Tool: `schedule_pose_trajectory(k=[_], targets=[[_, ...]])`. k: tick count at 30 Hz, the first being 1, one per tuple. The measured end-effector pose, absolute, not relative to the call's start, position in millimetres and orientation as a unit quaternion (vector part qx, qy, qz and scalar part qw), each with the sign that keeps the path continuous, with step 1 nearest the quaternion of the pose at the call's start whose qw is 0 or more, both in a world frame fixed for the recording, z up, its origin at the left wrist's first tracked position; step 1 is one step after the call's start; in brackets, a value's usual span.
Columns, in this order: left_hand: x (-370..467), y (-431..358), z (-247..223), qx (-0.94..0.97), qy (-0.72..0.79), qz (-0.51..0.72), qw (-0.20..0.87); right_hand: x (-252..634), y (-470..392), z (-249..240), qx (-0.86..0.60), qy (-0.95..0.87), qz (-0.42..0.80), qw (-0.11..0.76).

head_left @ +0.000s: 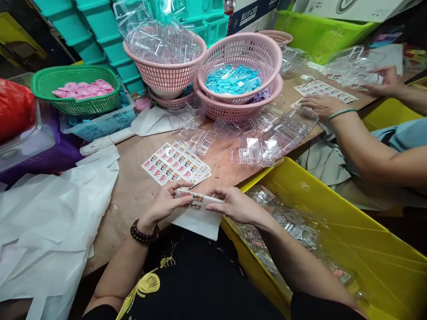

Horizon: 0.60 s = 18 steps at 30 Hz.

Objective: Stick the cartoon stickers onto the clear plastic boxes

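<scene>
Between both hands I hold a white sticker sheet (196, 222) with a few printed stickers near its upper part; its top edge is bent over. My left hand (168, 202) pinches the left end, thumb in front. At the other end, my right hand (231, 204) grips the sheet between thumb and fingers. Just beyond my hands, a stack of printed sticker sheets (173, 162) lies fanned on the wooden table (128, 195). Clear plastic cases (256, 151) are heaped to the right of that stack.
Pink baskets (245, 49) hold blue pieces and clear plastic parts. A green basket (76, 104) contains pink pieces. White backing sheets (50, 222) pile up at left. A yellow bin (350, 240) with packed cases stands at right. Another person's hands (322, 106) work at the table's far right.
</scene>
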<state>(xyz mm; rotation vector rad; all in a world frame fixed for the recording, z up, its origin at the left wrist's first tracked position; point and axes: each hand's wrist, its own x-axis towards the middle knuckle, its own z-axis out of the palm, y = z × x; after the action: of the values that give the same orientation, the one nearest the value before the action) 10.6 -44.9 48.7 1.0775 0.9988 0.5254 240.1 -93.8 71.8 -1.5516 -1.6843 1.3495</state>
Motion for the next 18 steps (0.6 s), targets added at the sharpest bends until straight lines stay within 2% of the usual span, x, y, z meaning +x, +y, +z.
schedule_pose_trajectory(k=[3, 11, 18], targets=[[19, -46, 47, 0.509, 0.439, 0.249, 0.697, 230, -95, 81, -0.580, -0.645, 0.414, 0.275], [28, -45, 28, 0.553, 0.471, 0.296, 0.621, 215, -97, 65, -0.618, -0.592, 0.360, 0.373], [31, -49, 20, 0.497, 0.495, 0.326, 0.634, 214, -89, 48, -0.608, -0.546, 0.414, 0.401]])
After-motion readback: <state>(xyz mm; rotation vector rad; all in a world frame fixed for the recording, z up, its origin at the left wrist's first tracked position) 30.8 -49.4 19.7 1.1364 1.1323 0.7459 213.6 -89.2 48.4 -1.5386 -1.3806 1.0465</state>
